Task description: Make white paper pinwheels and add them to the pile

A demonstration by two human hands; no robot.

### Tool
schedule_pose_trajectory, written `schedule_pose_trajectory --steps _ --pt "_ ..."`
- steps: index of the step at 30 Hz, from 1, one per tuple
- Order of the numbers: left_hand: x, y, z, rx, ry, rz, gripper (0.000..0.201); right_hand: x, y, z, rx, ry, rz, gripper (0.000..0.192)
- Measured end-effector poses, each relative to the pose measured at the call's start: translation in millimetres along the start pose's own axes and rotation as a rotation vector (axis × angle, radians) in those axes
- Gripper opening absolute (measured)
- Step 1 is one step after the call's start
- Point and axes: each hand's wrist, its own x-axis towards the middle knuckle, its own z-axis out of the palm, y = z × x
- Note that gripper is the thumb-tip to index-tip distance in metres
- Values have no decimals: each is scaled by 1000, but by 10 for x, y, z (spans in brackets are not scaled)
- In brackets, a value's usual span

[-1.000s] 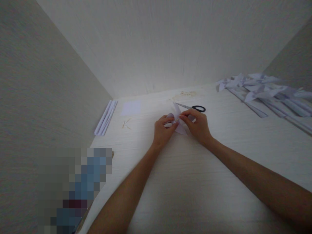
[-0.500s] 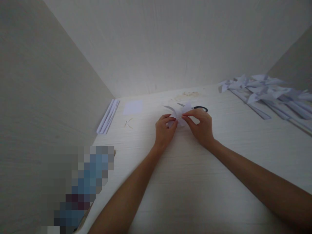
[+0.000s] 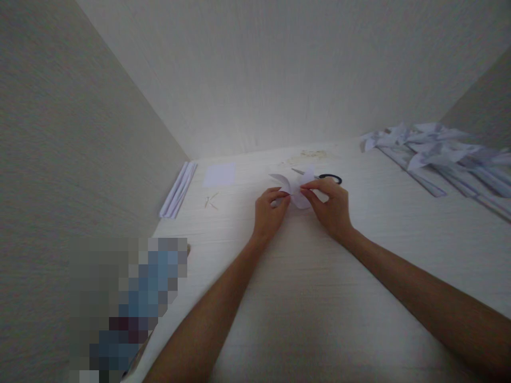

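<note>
One white paper [image 3: 302, 201], its long curled flap [image 3: 283, 180] pointing away leftward, is pinched by left hand [image 3: 270, 214] and right hand [image 3: 331, 206].

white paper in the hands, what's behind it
Beyond the white paper lie the scissors, blade tip and black handle showing, and farther back some pale bits. The paper hides the scissors' middle; anything else it covers can't be seen.

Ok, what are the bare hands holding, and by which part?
A white paper piece with curled flaps: the left bare hand and right bare hand pinch it near its middle, from opposite sides; exact spots hidden.
</note>
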Motion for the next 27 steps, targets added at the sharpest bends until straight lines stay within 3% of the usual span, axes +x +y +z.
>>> schedule_pose_trajectory --steps 5,15,27 --pt "-22 26 12 -81 -24 -42 13 9 33 6 18 6 -3 7" --pt "-16 70 -2 92 3 73 5 2 -19 -5 -27 -17 -30 7" --pt "-3 75 -13 68 69 34 6 -24 -47 14 -116 -20 -109 7"
